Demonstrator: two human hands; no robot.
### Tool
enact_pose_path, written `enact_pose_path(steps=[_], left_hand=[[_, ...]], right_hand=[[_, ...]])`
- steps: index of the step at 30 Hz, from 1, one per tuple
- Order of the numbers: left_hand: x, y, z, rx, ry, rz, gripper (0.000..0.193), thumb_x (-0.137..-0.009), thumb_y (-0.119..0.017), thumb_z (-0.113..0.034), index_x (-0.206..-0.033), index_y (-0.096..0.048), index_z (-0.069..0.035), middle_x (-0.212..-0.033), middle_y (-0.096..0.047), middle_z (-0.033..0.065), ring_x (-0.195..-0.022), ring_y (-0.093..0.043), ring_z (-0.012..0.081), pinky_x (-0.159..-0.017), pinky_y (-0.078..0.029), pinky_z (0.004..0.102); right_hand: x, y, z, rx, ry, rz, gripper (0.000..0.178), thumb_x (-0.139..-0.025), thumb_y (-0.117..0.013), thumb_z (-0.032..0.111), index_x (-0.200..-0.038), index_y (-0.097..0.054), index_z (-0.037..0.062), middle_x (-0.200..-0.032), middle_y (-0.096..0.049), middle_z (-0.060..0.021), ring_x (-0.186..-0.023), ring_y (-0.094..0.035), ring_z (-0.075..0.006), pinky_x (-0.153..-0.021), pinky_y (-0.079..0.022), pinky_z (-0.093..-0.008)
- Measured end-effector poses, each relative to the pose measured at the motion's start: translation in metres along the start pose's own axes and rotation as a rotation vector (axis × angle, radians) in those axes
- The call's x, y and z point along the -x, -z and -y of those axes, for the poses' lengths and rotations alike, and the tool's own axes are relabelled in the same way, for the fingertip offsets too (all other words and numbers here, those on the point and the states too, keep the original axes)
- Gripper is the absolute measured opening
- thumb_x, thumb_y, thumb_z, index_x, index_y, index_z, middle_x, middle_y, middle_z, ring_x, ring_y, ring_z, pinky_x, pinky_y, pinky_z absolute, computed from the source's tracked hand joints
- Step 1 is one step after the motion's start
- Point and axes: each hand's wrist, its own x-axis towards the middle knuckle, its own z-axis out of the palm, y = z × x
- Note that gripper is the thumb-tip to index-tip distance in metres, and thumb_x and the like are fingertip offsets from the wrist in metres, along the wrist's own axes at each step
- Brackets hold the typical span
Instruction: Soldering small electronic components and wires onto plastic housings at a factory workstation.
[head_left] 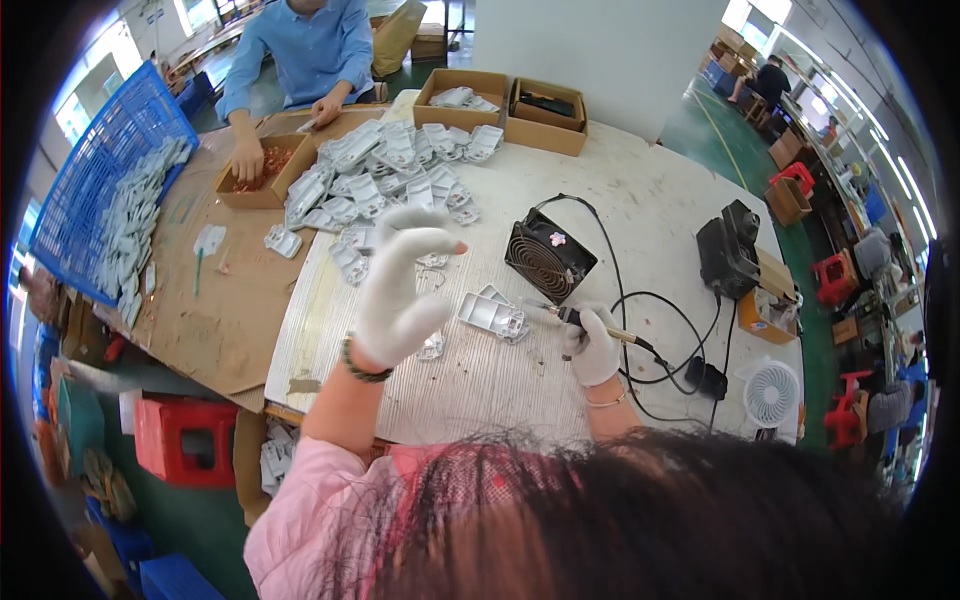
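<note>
My left hand (395, 295), in a white glove with a bare fingertip showing, is raised over the table. Its fingers and thumb stand apart in a C shape with nothing between them. A soldering iron (624, 336) lies in my gloved right hand (594, 350), its tip pointing left. Just left of that tip is a white plastic housing (490, 314) with small parts at one end, flat on the table. Behind the iron stands a black fan with a round grille (545, 258). Beyond my left hand spreads a pile of similar white housings (375, 172).
Black cables (668, 296) loop right of my hand toward a dark device (728, 255). A small white fan (771, 393) stands near the right edge. Cardboard boxes (545, 135) line the back. Opposite, a co-worker (305, 60) reaches into a box (285, 185); a blue crate (85, 215) leans left.
</note>
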Motion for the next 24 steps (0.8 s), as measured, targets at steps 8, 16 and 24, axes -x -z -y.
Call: enact_pose_path(steps=[8,16,24], left_hand=[[-0.030,0.035,-0.134,-1.352,0.286,-0.249,0.053,-0.092,-0.043,-0.052,-0.122,-0.050,-0.009,-0.118,-0.052,0.0123,-0.105,-0.052,0.0250,-0.088,-0.042,0.0400],[-0.082,-0.021,-0.157,1.098,-0.389,0.187,0.056,-0.098,-0.032,-0.048,-0.115,-0.054,0.001,-0.113,-0.056,0.0135,-0.103,-0.054,0.0243,-0.089,-0.042,0.0361],[-0.076,-0.047,-0.175,1.525,-0.249,0.538,0.062,-0.102,-0.023,-0.043,-0.112,-0.056,0.009,-0.109,-0.060,0.0147,-0.103,-0.056,0.0239,-0.092,-0.042,0.0335]], right_hand=[[-0.002,0.008,-0.003,-0.036,0.026,-0.025,0.014,-0.094,-0.050,0.017,-0.092,-0.056,0.0049,-0.068,-0.055,-0.0014,-0.052,-0.048,-0.0058,-0.045,-0.040,-0.0194],[0.003,0.013,-0.010,0.134,0.132,0.084,0.016,-0.095,-0.048,0.018,-0.090,-0.054,0.0044,-0.071,-0.054,-0.0009,-0.055,-0.045,-0.0046,-0.047,-0.038,-0.0180],[0.001,0.030,-0.012,0.157,0.141,0.061,0.017,-0.095,-0.048,0.018,-0.089,-0.053,0.0041,-0.073,-0.054,-0.0009,-0.055,-0.044,-0.0041,-0.047,-0.037,-0.0175]])
